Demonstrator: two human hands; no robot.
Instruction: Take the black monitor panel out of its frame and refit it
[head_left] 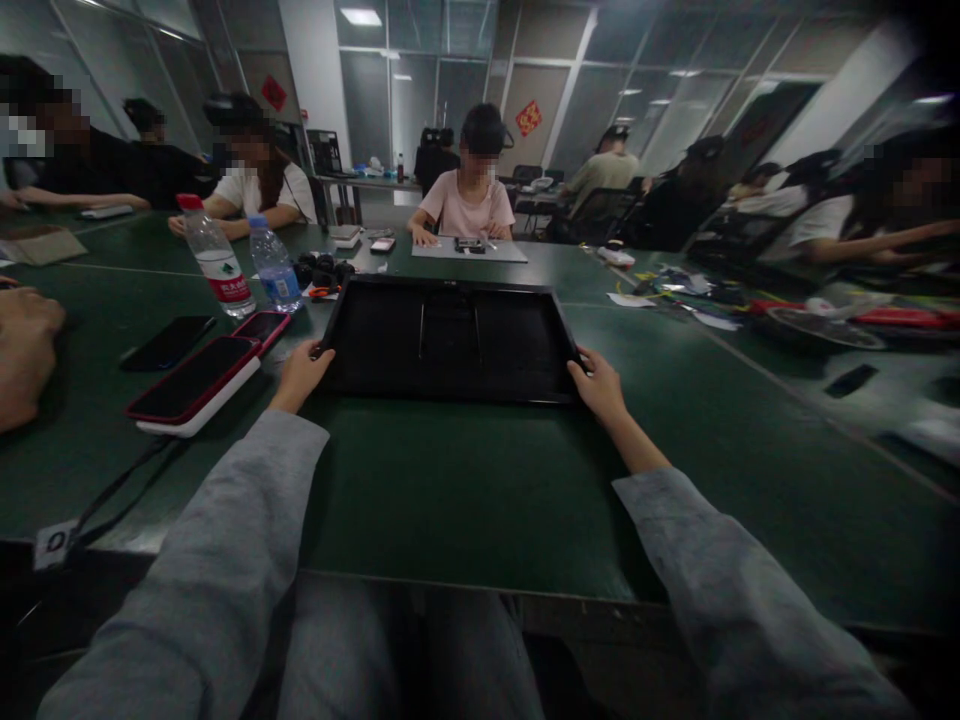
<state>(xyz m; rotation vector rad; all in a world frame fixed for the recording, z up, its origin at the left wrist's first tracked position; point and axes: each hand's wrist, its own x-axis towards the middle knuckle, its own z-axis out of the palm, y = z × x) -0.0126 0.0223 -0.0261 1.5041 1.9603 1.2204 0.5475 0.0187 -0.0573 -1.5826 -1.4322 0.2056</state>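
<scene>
A wide black rectangular tray-like frame point(375, 345) lies in front of me on the green table, with a raised rim and two thin upright lines at its middle. My left hand point(301, 374) grips its left edge, fingers closed round the rim. On the opposite side, my right hand point(598, 384) is closed on the right edge. Both thumbs rest near the rim, and the other fingers are partly hidden.
Left of the frame are two bottles point(217, 262) point(276, 268), a red-edged device point(193, 380) and a black phone point(166, 343). Another person's hand point(26, 345) is at far left. Across the green table point(465, 500) sits a person in pink point(469, 200). Cables point(686, 283) lie at right.
</scene>
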